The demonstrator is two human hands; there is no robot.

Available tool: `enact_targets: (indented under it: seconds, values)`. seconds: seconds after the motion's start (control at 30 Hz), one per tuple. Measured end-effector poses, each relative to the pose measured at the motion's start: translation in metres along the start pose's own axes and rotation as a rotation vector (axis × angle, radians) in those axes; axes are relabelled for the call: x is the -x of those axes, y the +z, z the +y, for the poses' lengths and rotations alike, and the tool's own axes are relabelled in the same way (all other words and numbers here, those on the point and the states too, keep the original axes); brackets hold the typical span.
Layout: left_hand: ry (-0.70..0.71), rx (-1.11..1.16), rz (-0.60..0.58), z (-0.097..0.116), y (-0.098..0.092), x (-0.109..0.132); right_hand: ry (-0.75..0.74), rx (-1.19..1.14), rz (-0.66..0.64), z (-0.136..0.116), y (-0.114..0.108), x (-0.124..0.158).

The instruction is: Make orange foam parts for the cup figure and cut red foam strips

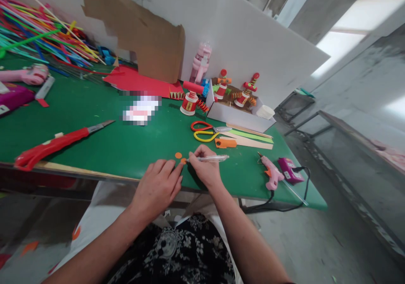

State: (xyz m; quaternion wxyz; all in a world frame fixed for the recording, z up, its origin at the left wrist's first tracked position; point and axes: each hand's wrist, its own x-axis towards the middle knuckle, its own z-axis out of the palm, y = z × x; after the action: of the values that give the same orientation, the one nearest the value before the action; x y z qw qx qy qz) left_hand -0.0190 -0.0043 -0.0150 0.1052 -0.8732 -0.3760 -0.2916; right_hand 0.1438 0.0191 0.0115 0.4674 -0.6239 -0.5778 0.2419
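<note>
My right hand [205, 166] is closed around a clear pen [211, 158], its tip down on a small orange paper disc [183, 160] on the green table [126, 144]. My left hand [158, 186] rests beside it, fingers together, fingertips pressing the edge of that disc. A second orange disc [178, 155] lies just beyond them.
Red-and-yellow scissors [205, 131], an orange cutter [225, 143] and paper strips [249, 138] lie ahead. A pink glue gun [271, 175] with its cord sits at the right. A red utility knife [53, 145] lies left. A white box [236, 114] holds small cup figures; coloured straws [38, 35] pile at the back left.
</note>
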Motion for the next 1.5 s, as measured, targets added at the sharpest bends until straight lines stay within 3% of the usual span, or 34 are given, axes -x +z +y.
enact_targets:
  seconds: [0.83, 1.1, 1.5]
  values:
    - [0.01, 0.007, 0.014, -0.0003, -0.0001, -0.0004, 0.006, -0.023, -0.022, 0.0004, -0.0005, -0.0003]
    - [-0.002, 0.015, -0.003, -0.0005, 0.001, 0.0008, 0.088, -0.106, 0.166, 0.0053, -0.0035, -0.0026]
    - [0.003, 0.004, 0.013, 0.0006, -0.0006, -0.0006, 0.04, -0.041, -0.005, 0.0003, -0.0037, -0.0011]
